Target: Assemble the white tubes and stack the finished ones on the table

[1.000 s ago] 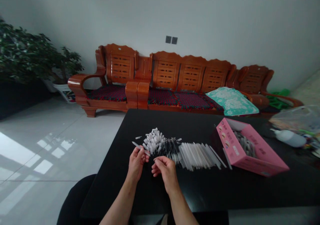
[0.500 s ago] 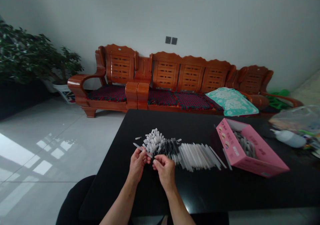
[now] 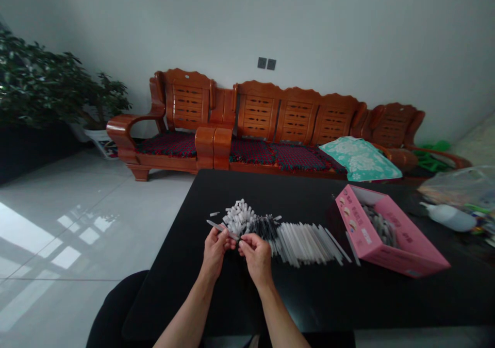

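Observation:
A whitish pen barrel (image 3: 215, 226) slants between the thumb and fingers of my left hand (image 3: 215, 247), its far end pointing up and left. Close beside it, at the barrel's near end, my right hand (image 3: 256, 255) is pinched; whatever sits in the fingertips is too small to make out. Just beyond my hands lies a heap of white pen caps (image 3: 240, 215). Dark pen parts with thin metal tips (image 3: 266, 227) adjoin the heap on its right. Further right, many pale pen barrels (image 3: 305, 242) lie side by side in a row.
On the black table (image 3: 181, 291) stands a pink box (image 3: 410, 252) holding grey pen parts (image 3: 381, 224). A white bottle (image 3: 450, 216) and a plastic bag (image 3: 460, 185) are at the right. Behind the table runs a wooden sofa (image 3: 257, 116) with a teal cushion (image 3: 359, 157).
The view has shifted slightly. Both hands stay together at the barrel, which has tilted only a little; the piles look the same.

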Tool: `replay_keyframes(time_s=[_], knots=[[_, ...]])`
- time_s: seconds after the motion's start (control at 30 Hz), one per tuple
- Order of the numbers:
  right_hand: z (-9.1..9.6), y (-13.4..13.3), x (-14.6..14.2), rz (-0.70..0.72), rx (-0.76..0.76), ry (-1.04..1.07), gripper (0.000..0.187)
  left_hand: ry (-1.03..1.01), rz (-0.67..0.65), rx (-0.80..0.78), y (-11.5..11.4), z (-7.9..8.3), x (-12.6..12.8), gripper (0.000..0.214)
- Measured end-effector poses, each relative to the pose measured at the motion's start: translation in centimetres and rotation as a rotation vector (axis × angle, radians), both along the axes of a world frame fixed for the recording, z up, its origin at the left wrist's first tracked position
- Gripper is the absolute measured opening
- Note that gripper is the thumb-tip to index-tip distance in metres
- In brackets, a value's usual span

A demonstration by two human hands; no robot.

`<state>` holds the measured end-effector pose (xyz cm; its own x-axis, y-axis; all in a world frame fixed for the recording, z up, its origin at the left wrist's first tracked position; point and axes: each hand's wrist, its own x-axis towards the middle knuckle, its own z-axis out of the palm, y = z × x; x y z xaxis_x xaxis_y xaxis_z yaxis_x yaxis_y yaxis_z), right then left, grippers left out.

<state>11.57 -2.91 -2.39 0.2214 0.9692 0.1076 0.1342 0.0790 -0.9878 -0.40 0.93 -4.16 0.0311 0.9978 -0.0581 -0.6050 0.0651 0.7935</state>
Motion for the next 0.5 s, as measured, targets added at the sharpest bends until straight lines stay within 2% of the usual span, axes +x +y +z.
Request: replay_keyframes(time_s=[0.5], knots=[[0.23,0.83,0.39,0.01,0.016,-0.053,0.019,-0.013,0.049,-0.012,0.63,-0.54,0.23,0.04]])
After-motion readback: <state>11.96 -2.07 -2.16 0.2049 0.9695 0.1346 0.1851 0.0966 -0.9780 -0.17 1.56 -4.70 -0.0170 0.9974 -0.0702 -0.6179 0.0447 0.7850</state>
